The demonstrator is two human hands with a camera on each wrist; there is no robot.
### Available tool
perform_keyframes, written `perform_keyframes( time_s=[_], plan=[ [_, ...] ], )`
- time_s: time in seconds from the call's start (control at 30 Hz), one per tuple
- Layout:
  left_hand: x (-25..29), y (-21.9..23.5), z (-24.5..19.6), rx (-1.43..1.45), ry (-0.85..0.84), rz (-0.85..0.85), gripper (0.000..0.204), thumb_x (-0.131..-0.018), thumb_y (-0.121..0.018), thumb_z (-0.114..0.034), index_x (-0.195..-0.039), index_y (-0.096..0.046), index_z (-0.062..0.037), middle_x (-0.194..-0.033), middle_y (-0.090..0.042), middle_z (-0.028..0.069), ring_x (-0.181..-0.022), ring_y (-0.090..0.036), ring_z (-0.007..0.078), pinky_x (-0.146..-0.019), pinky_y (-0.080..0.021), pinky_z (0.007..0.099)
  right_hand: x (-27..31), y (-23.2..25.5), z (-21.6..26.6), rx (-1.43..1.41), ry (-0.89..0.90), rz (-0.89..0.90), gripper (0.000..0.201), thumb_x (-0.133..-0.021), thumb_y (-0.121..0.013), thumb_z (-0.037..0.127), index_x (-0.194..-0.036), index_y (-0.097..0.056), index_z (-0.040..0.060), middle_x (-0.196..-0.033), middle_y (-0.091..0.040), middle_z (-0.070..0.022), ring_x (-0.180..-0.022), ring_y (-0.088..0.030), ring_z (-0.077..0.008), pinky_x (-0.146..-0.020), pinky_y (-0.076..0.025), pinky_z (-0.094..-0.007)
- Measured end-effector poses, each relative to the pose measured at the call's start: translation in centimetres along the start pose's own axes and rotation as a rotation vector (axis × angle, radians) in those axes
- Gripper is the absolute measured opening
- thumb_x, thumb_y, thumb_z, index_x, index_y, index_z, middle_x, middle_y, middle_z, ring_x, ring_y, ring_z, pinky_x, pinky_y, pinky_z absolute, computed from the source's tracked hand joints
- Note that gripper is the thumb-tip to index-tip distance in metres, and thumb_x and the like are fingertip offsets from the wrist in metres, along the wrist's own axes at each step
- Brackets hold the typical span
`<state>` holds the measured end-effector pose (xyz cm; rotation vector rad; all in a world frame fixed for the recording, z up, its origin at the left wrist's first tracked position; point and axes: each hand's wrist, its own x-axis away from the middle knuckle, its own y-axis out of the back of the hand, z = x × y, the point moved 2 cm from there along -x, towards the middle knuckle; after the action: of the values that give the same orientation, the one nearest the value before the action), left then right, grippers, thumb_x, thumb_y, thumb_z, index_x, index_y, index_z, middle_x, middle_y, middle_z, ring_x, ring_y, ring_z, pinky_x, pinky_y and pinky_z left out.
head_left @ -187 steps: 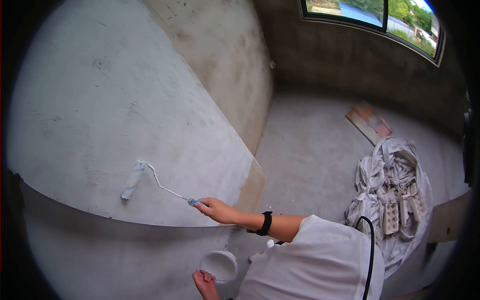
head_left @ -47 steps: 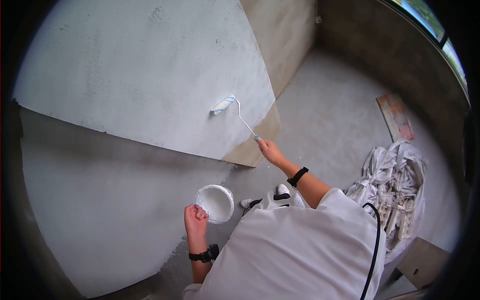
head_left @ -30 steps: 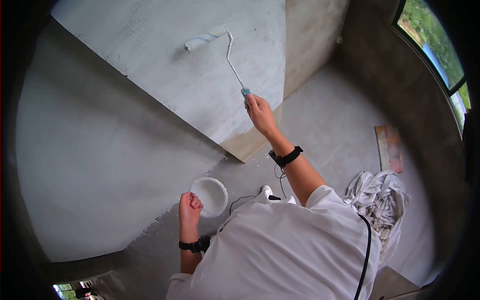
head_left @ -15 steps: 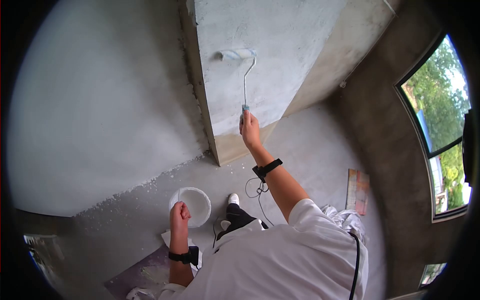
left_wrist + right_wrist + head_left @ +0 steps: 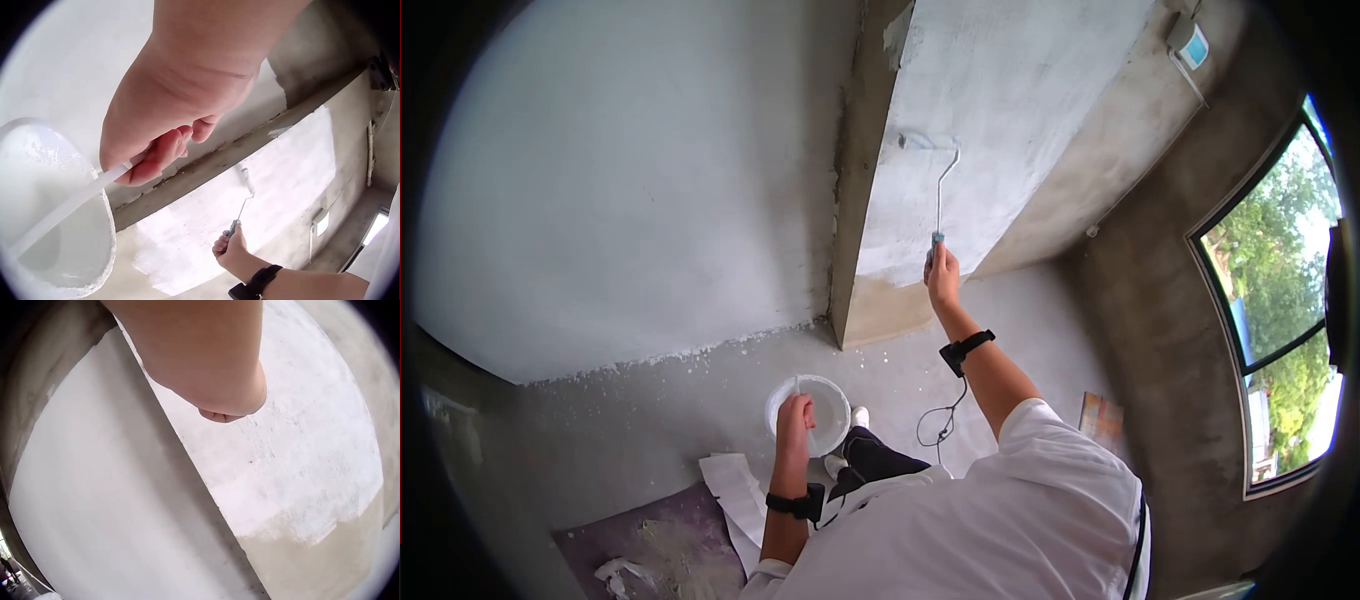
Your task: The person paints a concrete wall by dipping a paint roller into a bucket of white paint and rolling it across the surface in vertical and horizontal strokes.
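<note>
My right hand (image 5: 942,275) grips the handle of a paint roller (image 5: 930,143), whose sleeve lies against the white-coated face of a projecting wall (image 5: 1000,110). In the left wrist view the same roller (image 5: 247,181) stands out from the other hand. My left hand (image 5: 796,412) is curled round the pale handle of a white bucket (image 5: 840,400), which hangs low beside my feet. The left wrist view shows that handle (image 5: 69,203) running from my left hand (image 5: 169,119) across the bucket's mouth. In the right wrist view my right hand (image 5: 219,394) hides the roller.
A bare strip (image 5: 890,310) runs along the wall's foot. White spatters dot the floor (image 5: 640,420) on the left. A stained purple sheet (image 5: 600,540) and white paper (image 5: 735,490) lie lower left. A looped cable (image 5: 938,425) hangs below my right wrist; a reddish board (image 5: 1100,415) lies right.
The head view has swung round, bringing the wall's narrow edge and more of the purple sheet into sight. Both hands have kept their grips; the roller sleeve has stayed against the white wall face.
</note>
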<state>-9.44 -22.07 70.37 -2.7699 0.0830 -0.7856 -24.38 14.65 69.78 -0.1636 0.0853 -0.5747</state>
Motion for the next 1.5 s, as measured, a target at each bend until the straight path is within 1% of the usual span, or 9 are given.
perform_keyframes(
  time_s=[0.2, 0.27, 0.57, 0.63, 0.7, 0.9, 0.97, 1.1, 1.5],
  plan=[
    [1.5, -3.7, -0.5, -0.118, -0.067, 0.083, 0.021, -0.092, -0.052, -0.021, -0.075, -0.048, -0.0109, -0.058, -0.038, -0.0045, -0.052, -0.036, 0.0076, -0.054, -0.034, 0.0260, -3.6, -1.7, 12.3, 0.111, 0.267, 0.103, 0.046, -0.106, -0.042, 0.045, -0.071, -0.042, 0.0136, -0.054, -0.036, 0.0054, -0.041, -0.032, -0.0056, -0.038, -0.024, -0.0240],
    [1.4, -4.9, -1.2, -0.148, -0.102, 0.102, 0.021, -0.093, -0.053, -0.022, -0.076, -0.049, -0.0105, -0.059, -0.040, -0.0040, -0.052, -0.036, 0.0079, -0.053, -0.034, 0.0260, -3.6, -1.3, 14.5, 0.101, 0.144, 0.153, 0.048, -0.105, -0.042, 0.047, -0.071, -0.043, 0.0132, -0.054, -0.037, 0.0046, -0.042, -0.033, -0.0060, -0.039, -0.026, -0.0241],
    [1.9, -12.2, -3.3, -0.160, -0.146, 0.129, 0.023, -0.091, -0.053, -0.023, -0.074, -0.051, -0.0075, -0.057, -0.040, -0.0029, -0.053, -0.039, 0.0094, -0.054, -0.035, 0.0281, -7.4, 3.2, 8.9, 0.486, 0.341, 0.045, 0.047, -0.105, -0.045, 0.039, -0.073, -0.049, 0.0048, -0.057, -0.042, 0.0007, -0.052, -0.038, -0.0108, -0.049, -0.034, -0.0294],
    [0.4, -14.7, -3.2, -0.130, -0.124, 0.137, 0.023, -0.091, -0.053, -0.023, -0.073, -0.050, -0.0083, -0.058, -0.040, -0.0031, -0.053, -0.038, 0.0093, -0.054, -0.035, 0.0278, -6.4, 4.8, 6.7, 0.624, 0.241, 0.018, 0.048, -0.103, -0.046, 0.038, -0.088, -0.059, -0.0060, -0.066, -0.054, -0.0244, -0.061, -0.052, -0.0370, -0.061, -0.042, -0.0455],
    [-1.0, -17.2, -3.6, -0.091, -0.105, 0.117, 0.024, -0.092, -0.053, -0.023, -0.072, -0.049, -0.0099, -0.058, -0.039, -0.0035, -0.052, -0.037, 0.0092, -0.055, -0.035, 0.0277, -5.8, 6.7, 3.0, 0.661, 0.191, 0.023, 0.049, -0.102, -0.046, 0.040, -0.092, -0.062, -0.0051, -0.072, -0.059, -0.0278, -0.070, -0.060, -0.0444, -0.063, -0.044, -0.0487],
    [-2.7, -18.4, -2.5, 0.007, -0.077, 0.087, 0.025, -0.094, -0.054, -0.025, -0.074, -0.050, -0.0094, -0.055, -0.037, -0.0035, -0.051, -0.037, 0.0098, -0.056, -0.036, 0.0289, -4.2, 12.8, 2.0, 0.688, 0.048, 0.099, 0.050, -0.102, -0.049, 0.040, -0.079, -0.054, -0.0038, -0.062, -0.051, -0.0194, -0.057, -0.047, -0.0280, -0.058, -0.041, -0.0418],
    [-2.4, -19.1, -1.0, 0.018, -0.068, 0.086, 0.025, -0.094, -0.054, -0.025, -0.074, -0.051, -0.0091, -0.055, -0.037, -0.0035, -0.051, -0.038, 0.0100, -0.056, -0.036, 0.0292, -4.5, 14.8, 5.3, 0.621, 0.141, 0.163, 0.050, -0.102, -0.050, 0.039, -0.075, -0.053, -0.0021, -0.059, -0.048, -0.0118, -0.055, -0.043, -0.0186, -0.055, -0.039, -0.0367],
    [-3.3, -20.6, 1.0, 0.025, -0.049, 0.057, 0.024, -0.093, -0.053, -0.026, -0.074, -0.051, -0.0103, -0.054, -0.036, -0.0042, -0.050, -0.036, 0.0099, -0.057, -0.036, 0.0300, -8.4, 16.8, 12.7, 0.488, 0.209, 0.208, 0.048, -0.102, -0.052, 0.036, -0.075, -0.050, -0.0033, -0.057, -0.040, -0.0135, -0.054, -0.033, -0.0219, -0.052, -0.035, -0.0382],
    [-6.4, -21.5, 0.4, 0.043, -0.069, 0.071, 0.023, -0.090, -0.054, -0.026, -0.072, -0.049, -0.0120, -0.053, -0.035, -0.0050, -0.048, -0.035, 0.0091, -0.053, -0.037, 0.0303, -17.7, 16.9, 33.6, 0.277, 0.362, 0.190, 0.055, -0.104, -0.047, 0.044, -0.068, -0.049, 0.0030, -0.057, -0.043, 0.0000, -0.052, -0.039, -0.0093, -0.049, -0.034, -0.0287]
  ],
)
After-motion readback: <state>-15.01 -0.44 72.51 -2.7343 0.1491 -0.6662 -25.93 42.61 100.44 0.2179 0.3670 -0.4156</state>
